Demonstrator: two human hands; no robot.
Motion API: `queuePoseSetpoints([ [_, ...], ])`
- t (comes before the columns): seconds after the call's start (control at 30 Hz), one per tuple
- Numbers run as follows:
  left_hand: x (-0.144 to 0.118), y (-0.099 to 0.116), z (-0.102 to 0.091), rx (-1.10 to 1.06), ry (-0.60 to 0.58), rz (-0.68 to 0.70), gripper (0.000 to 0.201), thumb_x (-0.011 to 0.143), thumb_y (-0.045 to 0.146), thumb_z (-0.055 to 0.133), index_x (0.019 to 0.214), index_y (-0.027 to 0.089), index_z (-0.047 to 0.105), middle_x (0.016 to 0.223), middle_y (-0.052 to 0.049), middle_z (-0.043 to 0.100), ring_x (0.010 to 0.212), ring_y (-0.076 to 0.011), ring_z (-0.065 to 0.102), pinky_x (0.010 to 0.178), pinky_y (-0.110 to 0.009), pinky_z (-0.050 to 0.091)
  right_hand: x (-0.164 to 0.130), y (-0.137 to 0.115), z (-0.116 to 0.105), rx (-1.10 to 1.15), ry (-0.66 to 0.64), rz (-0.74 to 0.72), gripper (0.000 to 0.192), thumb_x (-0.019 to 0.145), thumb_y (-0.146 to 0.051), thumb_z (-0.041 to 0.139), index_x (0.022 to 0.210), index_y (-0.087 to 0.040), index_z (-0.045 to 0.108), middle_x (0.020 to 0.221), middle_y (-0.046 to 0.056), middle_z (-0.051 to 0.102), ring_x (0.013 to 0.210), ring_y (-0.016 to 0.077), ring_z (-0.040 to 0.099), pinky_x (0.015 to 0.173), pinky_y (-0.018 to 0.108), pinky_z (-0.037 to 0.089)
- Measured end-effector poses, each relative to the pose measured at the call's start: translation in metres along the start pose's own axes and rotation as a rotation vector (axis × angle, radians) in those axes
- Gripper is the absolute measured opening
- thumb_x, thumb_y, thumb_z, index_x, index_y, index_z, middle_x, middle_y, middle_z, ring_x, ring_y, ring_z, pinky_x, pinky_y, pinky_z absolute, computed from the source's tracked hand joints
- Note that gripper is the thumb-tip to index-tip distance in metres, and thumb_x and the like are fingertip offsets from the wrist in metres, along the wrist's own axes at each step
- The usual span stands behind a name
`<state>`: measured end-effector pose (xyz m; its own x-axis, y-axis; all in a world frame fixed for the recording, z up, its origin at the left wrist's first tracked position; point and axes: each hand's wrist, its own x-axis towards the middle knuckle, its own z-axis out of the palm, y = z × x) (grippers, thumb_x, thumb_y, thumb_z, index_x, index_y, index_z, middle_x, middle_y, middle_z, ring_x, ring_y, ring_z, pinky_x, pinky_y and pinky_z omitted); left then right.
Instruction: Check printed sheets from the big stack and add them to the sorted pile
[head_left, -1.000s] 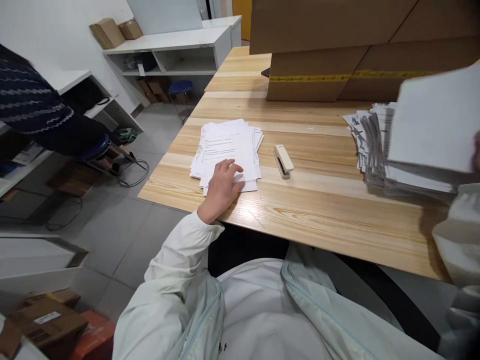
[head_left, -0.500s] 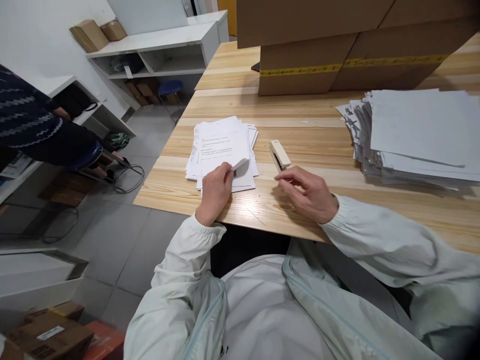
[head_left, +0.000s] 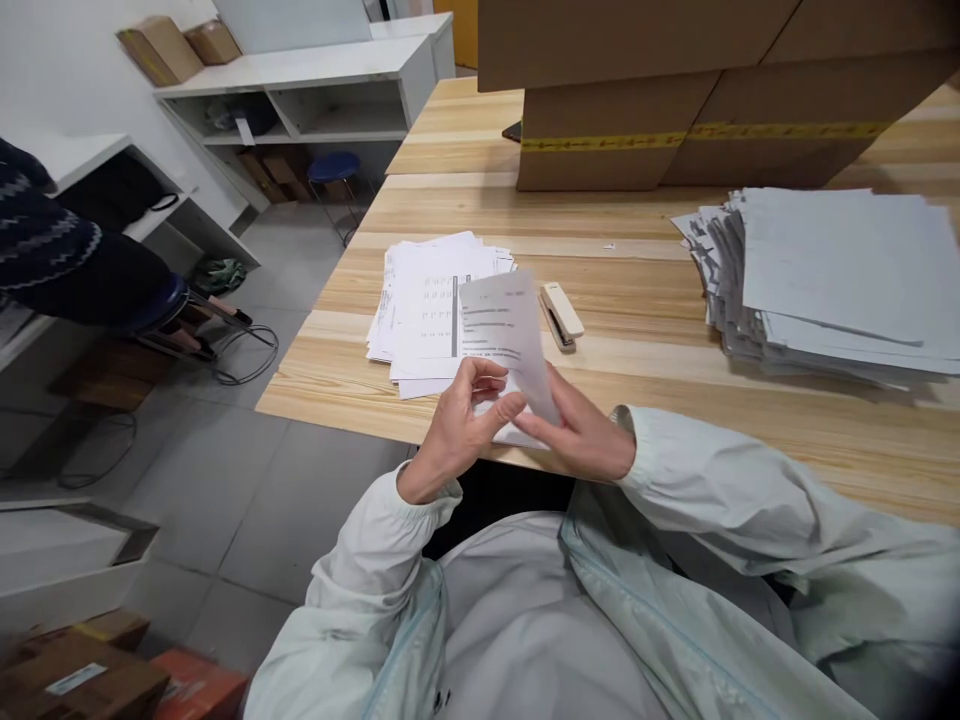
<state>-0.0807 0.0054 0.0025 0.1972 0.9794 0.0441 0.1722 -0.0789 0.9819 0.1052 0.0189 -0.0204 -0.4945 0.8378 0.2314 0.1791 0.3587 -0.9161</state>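
Observation:
A printed sheet of paper (head_left: 504, 325) is raised at a tilt near the table's front edge, between my two hands. The fingers of my left hand (head_left: 472, 420) are curled at its lower left side, thumb pointing right. My right hand (head_left: 581, 425) grips its lower right edge, some fingers hidden behind the paper. Whether it is one sheet or more, I cannot tell. Just left lies a loose stack of printed papers (head_left: 424, 310), a table of figures on its top page. A cream stapler (head_left: 561, 312) rests on the table beyond my right hand.
A tall, uneven pile of papers (head_left: 847, 270) lies at the right. Large cardboard boxes (head_left: 600, 160) stand at the back of the wooden table (head_left: 337, 330). On the left, a person (head_left: 82, 260) sits on a stool, near a loop of cable (head_left: 251, 355) on the floor.
The printed sheet has come off the left stack and moved right, now raised between both hands. My right hand has left the stapler's side and taken the sheet's right edge.

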Motion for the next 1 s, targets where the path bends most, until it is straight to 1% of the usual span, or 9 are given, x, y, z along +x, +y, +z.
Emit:
queuePoseSetpoints([
  [0.1, 0.003, 0.001, 0.007, 0.024, 0.052, -0.032, 0.055, 0.074, 0.055, 0.077, 0.109, 0.022, 0.051, 0.118, -0.009, 0.064, 0.106, -0.024, 0.066, 0.094, -0.04, 0.053, -0.005, 0.005, 0.009, -0.189, -0.049, -0.125, 0.093, 0.091, -0.04, 0.063, 0.162, -0.028, 0.003, 0.169, 0.01, 0.008, 0.155, 0.029, 0.013, 0.124, 0.054, 0.022],
  [0.17, 0.002, 0.002, 0.012, 0.072, 0.086, -0.043, 0.053, 0.074, 0.053, 0.077, 0.109, 0.022, 0.051, 0.114, -0.008, 0.065, 0.104, -0.0243, 0.068, 0.092, -0.04, 0.054, -0.007, 0.008, 0.012, -0.249, -0.062, -0.158, 0.097, 0.092, -0.037, 0.062, 0.161, -0.03, -0.004, 0.169, 0.01, 0.005, 0.156, 0.028, 0.009, 0.125, 0.055, 0.021],
  [0.37, 0.002, -0.001, 0.013, 0.047, 0.104, -0.031, 0.046, 0.08, 0.052, 0.073, 0.108, 0.022, 0.053, 0.112, -0.008, 0.067, 0.1, -0.022, 0.069, 0.09, -0.037, 0.055, -0.007, 0.007, 0.01, -0.278, -0.056, -0.154, 0.096, 0.093, -0.038, 0.061, 0.161, -0.028, -0.006, 0.168, 0.013, 0.008, 0.155, 0.0291, 0.011, 0.124, 0.055, 0.022],
  [0.47, 0.003, -0.005, 0.012, -0.02, 0.115, -0.023, 0.045, 0.081, 0.052, 0.072, 0.108, 0.021, 0.054, 0.112, -0.009, 0.067, 0.097, -0.0203, 0.069, 0.088, -0.035, 0.055, -0.007, 0.003, 0.009, -0.271, -0.03, -0.111, 0.1, 0.091, -0.04, 0.064, 0.161, -0.029, -0.007, 0.168, 0.013, 0.012, 0.154, 0.0294, 0.02, 0.123, 0.053, 0.027],
  [0.63, 0.002, -0.011, 0.01, -0.113, 0.152, -0.031, 0.035, 0.091, 0.05, 0.06, 0.107, 0.02, 0.054, 0.107, -0.008, 0.07, 0.095, -0.0189, 0.068, 0.087, -0.032, 0.053, -0.01, -0.001, 0.007, -0.355, 0.168, -0.089, 0.117, 0.081, -0.041, 0.075, 0.161, -0.026, -0.009, 0.167, 0.015, 0.017, 0.15, 0.0318, 0.029, 0.116, 0.051, 0.04],
  [0.73, 0.0, -0.012, 0.01, -0.115, 0.166, -0.018, 0.032, 0.093, 0.048, 0.057, 0.109, 0.02, 0.055, 0.107, -0.008, 0.071, 0.095, -0.0189, 0.068, 0.089, -0.033, 0.051, -0.012, 0.0, 0.006, -0.425, 0.239, -0.135, 0.107, 0.081, -0.035, 0.075, 0.162, -0.024, 0.006, 0.164, 0.015, 0.026, 0.15, 0.032, 0.032, 0.112, 0.049, 0.045],
  [0.8, -0.002, -0.011, 0.01, -0.122, 0.156, -0.005, 0.032, 0.093, 0.047, 0.058, 0.111, 0.021, 0.055, 0.107, -0.008, 0.071, 0.096, -0.019, 0.068, 0.091, -0.034, 0.051, -0.012, 0.002, 0.003, -0.417, 0.222, -0.14, 0.077, 0.086, -0.029, 0.068, 0.156, -0.024, 0.034, 0.152, 0.013, 0.049, 0.138, 0.0303, 0.049, 0.106, 0.046, 0.05],
  [0.9, -0.005, -0.008, 0.01, -0.156, 0.146, 0.034, 0.033, 0.092, 0.047, 0.06, 0.111, 0.021, 0.056, 0.113, -0.008, 0.069, 0.1, -0.0195, 0.067, 0.092, -0.035, 0.052, -0.009, 0.005, -0.004, -0.31, 0.237, -0.091, 0.03, 0.092, -0.025, 0.057, 0.118, -0.026, 0.072, 0.111, 0.007, 0.075, 0.1, 0.0239, 0.072, 0.088, 0.04, 0.058],
  [1.0, -0.006, -0.006, 0.004, -0.231, 0.352, 0.09, 0.032, 0.091, 0.048, 0.061, 0.108, 0.021, 0.057, 0.117, -0.009, 0.066, 0.096, -0.0182, 0.067, 0.082, -0.032, 0.056, -0.006, 0.004, -0.015, -0.11, 0.389, 0.024, 0.017, 0.09, -0.031, 0.063, 0.094, -0.025, 0.079, 0.091, 0.003, 0.078, 0.081, 0.0215, 0.072, 0.073, 0.036, 0.058],
])
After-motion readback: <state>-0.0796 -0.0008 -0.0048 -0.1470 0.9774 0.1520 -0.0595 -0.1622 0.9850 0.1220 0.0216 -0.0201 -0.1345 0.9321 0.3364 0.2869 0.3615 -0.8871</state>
